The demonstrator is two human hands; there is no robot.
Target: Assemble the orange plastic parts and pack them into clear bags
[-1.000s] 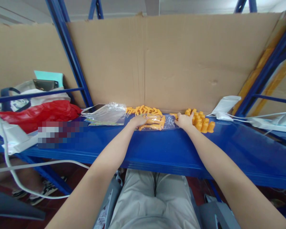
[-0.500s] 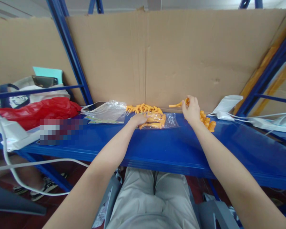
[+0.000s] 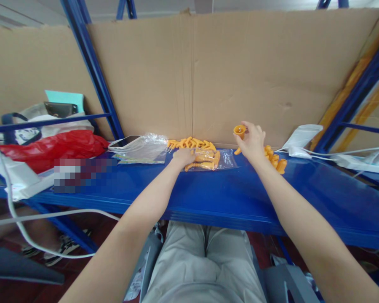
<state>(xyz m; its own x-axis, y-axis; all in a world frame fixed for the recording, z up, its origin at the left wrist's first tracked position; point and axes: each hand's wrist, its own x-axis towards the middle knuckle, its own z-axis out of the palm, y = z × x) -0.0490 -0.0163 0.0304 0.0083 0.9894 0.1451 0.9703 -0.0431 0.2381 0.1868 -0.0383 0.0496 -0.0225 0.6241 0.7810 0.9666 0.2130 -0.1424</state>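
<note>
My right hand [image 3: 253,139] is closed on an orange plastic piece [image 3: 239,129], held above the shelf by its cup-shaped end. The round opening faces up, and a narrow stem hangs below it. My left hand [image 3: 183,157] grips the left end of a clear plastic bag [image 3: 228,159], its fingertips partly hidden. Several orange pieces [image 3: 205,156] lie inside this bag. Behind it is a row of loose orange pieces [image 3: 189,143] with branching stems. Close by my right wrist stand several more orange pieces [image 3: 274,160], partly covered by the arm.
The blue shelf [image 3: 221,198] ends at a cardboard wall [image 3: 240,75]. Left of the bag lie flat clear bags [image 3: 145,149] and a phone [image 3: 128,141]. Farther left is a red plastic bag [image 3: 53,147]. White cables and a white adapter [image 3: 305,135] are on the right.
My right hand has turned the orange piece from lying sideways, stem pointing left, to cup opening up and stem down. My left hand stays on the bag.
</note>
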